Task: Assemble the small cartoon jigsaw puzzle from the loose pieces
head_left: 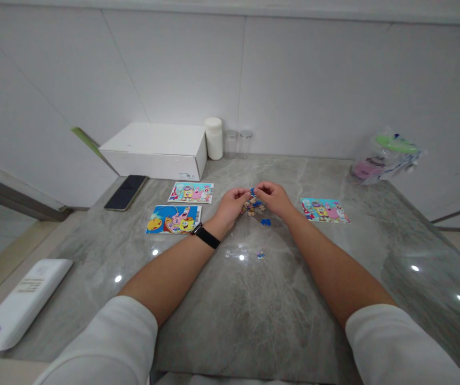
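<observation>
My left hand and my right hand meet over the middle of the table, fingertips pinched together. Between them is a small blue jigsaw puzzle piece; whether it is one piece or two joined cannot be told. Right below the fingers lies a heap of loose puzzle pieces, some blue, some showing brown backs. A blue piece lies apart, nearer to me, and a multicoloured piece sits closer still. A black band circles my left wrist.
Cartoon picture cards lie left of my hands, and another card lies right. A phone, a white box, a white bottle and two jars line the back. A plastic bag stands far right, a white device near left.
</observation>
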Available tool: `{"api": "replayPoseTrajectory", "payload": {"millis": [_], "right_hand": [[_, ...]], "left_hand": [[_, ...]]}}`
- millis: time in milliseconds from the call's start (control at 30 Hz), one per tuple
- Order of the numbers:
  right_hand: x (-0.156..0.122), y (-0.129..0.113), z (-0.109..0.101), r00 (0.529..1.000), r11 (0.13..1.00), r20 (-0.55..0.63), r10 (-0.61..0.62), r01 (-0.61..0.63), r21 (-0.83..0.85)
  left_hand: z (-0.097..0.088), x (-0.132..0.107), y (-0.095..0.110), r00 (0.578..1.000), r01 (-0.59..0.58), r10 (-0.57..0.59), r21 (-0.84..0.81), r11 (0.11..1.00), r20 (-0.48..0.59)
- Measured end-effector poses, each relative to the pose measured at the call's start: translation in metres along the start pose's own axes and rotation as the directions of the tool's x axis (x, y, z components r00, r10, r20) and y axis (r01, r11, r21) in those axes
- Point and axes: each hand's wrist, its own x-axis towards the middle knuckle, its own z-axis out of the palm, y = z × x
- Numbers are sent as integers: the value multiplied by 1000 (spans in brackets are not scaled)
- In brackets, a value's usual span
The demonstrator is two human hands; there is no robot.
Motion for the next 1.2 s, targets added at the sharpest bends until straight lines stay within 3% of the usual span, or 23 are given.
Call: {"api": "replayPoseTrajectory", "payload": {"millis": [433,1200], "right_hand": [[-2,-12,-4,998,990,27,53,-56,129],[0,-13,-10,999,994,18,42,-44,104]], "left_hand": [[12,-13,1,993,104,-89,-232,967,75],[16,-20,2,981,186,-164,-269,945,99]]}}
